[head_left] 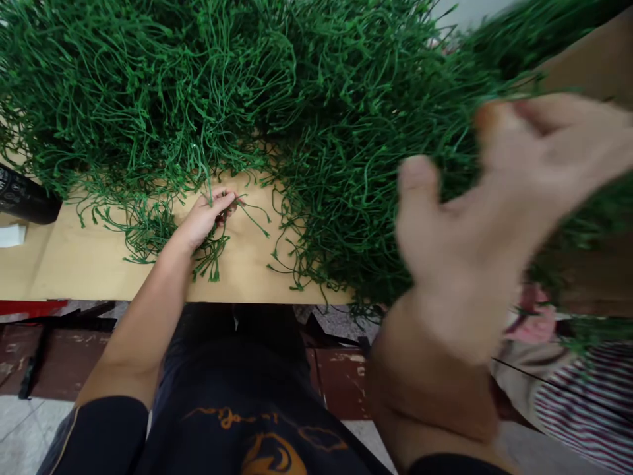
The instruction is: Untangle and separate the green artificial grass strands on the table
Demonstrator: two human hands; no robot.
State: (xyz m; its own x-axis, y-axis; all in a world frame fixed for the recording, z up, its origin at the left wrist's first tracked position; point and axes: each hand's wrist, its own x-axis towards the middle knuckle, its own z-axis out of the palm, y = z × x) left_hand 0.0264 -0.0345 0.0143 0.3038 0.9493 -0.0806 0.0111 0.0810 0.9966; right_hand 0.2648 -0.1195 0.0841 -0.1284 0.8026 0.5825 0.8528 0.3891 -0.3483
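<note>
Between the thumb and fingers of my left hand point(210, 210) are a few thin green plastic plant stems point(254, 214) with small forked tips. A small cluster of the same stems point(153, 231) lies beside and under that hand on the cardboard. My right hand point(469, 218) is raised close to the camera on the right, smeared by motion. Its thumb stands apart from the fingers, and nothing shows in it. One fingertip looks orange-brown. Behind it spreads a big heap of green stems point(356, 191).
Cardboard point(257, 270) covers the tabletop. Green stems point(163, 86) are piled high along the back. At the left edge lie a black cylindrical container point(27, 194) and a white piece point(12, 235). A cardboard box point(593, 56) stands at right, above a person's striped clothing point(588, 402).
</note>
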